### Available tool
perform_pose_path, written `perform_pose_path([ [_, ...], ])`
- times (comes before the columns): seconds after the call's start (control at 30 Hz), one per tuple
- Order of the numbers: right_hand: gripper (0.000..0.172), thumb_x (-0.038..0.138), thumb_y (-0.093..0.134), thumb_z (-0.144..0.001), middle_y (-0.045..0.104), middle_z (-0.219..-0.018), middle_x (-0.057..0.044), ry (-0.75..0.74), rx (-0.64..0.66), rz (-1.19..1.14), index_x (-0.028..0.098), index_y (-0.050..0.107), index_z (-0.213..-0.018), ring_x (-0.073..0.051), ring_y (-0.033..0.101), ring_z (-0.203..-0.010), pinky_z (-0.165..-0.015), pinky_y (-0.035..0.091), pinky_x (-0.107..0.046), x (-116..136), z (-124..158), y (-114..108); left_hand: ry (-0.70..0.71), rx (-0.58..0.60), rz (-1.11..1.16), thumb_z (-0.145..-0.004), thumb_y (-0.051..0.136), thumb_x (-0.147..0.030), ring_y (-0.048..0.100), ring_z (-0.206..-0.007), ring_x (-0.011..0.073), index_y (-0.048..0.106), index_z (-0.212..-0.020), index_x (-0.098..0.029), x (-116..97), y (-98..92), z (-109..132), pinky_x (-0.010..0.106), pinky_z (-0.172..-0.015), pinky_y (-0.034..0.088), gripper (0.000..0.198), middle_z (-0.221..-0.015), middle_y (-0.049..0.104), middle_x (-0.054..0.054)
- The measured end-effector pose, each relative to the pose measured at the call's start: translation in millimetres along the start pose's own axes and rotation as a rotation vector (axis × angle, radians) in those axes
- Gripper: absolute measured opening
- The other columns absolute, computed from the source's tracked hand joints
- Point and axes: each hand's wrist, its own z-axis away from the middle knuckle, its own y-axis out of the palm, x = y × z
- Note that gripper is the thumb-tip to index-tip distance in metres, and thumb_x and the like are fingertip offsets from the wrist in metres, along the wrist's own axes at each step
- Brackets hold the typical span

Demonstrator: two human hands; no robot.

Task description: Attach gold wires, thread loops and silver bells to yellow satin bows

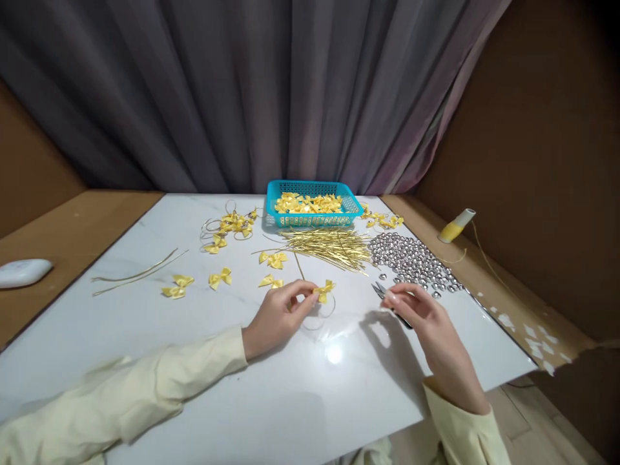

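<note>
Between the thumb and fingers of my left hand (285,314) is a yellow ribbon bow (325,292), pinched at its left side. A thin looped cord hangs below this bow, and a gold twist tie (299,266) sticks up behind the fingers. My right hand (429,320) is closed on small scissors (379,290) with dark handles, whose blades point up and left, away from the bow. Two loose yellow bows (274,259) lie just beyond my left hand. More single bows (177,286) rest farther left on the white tabletop (271,400).
A blue basket (314,221) of yellow bows stands at the back. Before it lies a heap of gold ties (334,247), with silver bells (416,258) to its right. Bows with looped cords (236,224) sit left of the basket. A yellow thread spool (453,229) stands far right.
</note>
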Motion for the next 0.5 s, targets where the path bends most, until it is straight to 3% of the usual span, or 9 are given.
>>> perform_pose_path([
  [0.07, 0.022, 0.036, 0.061, -0.078, 0.061, -0.093, -0.006, -0.137, 0.000, 0.133, 0.020, 0.056, -0.093, -0.020, 0.056, -0.090, -0.080, 0.043, -0.034, 1.7, 3.2, 10.8, 0.015, 0.049, -0.019, -0.083, 0.052, -0.029, 0.055, -0.060, 0.0110, 0.061, -0.086, -0.016, -7.1, -0.9, 1.6, 0.022, -0.054, 0.041, 0.016, -0.076, 0.066, 0.001],
  [0.13, 0.019, 0.033, 0.057, -0.081, 0.059, -0.100, -0.007, -0.229, 0.097, 0.219, 0.021, 0.056, -0.096, -0.019, 0.055, -0.091, -0.080, 0.044, -0.033, 4.3, 8.9, 23.4, -0.002, 0.112, 0.008, -0.084, 0.051, -0.028, 0.056, -0.063, 0.0119, 0.060, -0.084, -0.016, -15.7, -3.0, 2.2, 0.022, -0.055, 0.041, 0.016, -0.075, 0.065, 0.001],
  [0.3, 0.021, 0.020, 0.054, -0.083, 0.060, -0.090, -0.005, -0.361, 0.204, 0.265, 0.018, 0.054, -0.104, -0.016, 0.058, -0.079, -0.070, 0.048, -0.028, 7.7, 22.3, 45.8, 0.019, 0.286, 0.057, -0.085, 0.049, -0.025, 0.057, -0.067, 0.0120, 0.061, -0.081, -0.017, -34.0, -11.0, 2.2, 0.023, -0.061, 0.042, 0.016, -0.073, 0.065, 0.000],
  [0.43, 0.018, 0.014, 0.051, -0.084, 0.064, -0.084, -0.005, -0.401, 0.178, 0.261, 0.016, 0.060, -0.098, -0.014, 0.061, -0.072, -0.067, 0.049, -0.026, 9.6, 26.8, 50.2, 0.083, 0.274, -0.008, -0.086, 0.048, -0.024, 0.054, -0.065, 0.0112, 0.060, -0.079, -0.016, -41.3, -17.8, 0.5, 0.023, -0.061, 0.041, 0.016, -0.071, 0.061, -0.001],
  [0.5, 0.016, 0.015, 0.052, -0.083, 0.066, -0.080, -0.005, -0.335, 0.161, 0.217, 0.016, 0.064, -0.094, -0.014, 0.062, -0.067, -0.063, 0.049, -0.024, 12.3, 28.3, 50.6, 0.103, 0.268, -0.045, -0.088, 0.044, -0.026, 0.055, -0.070, 0.0119, 0.060, -0.082, -0.017, -44.1, -20.7, -2.4, 0.024, -0.065, 0.041, 0.019, -0.077, 0.061, 0.000],
])
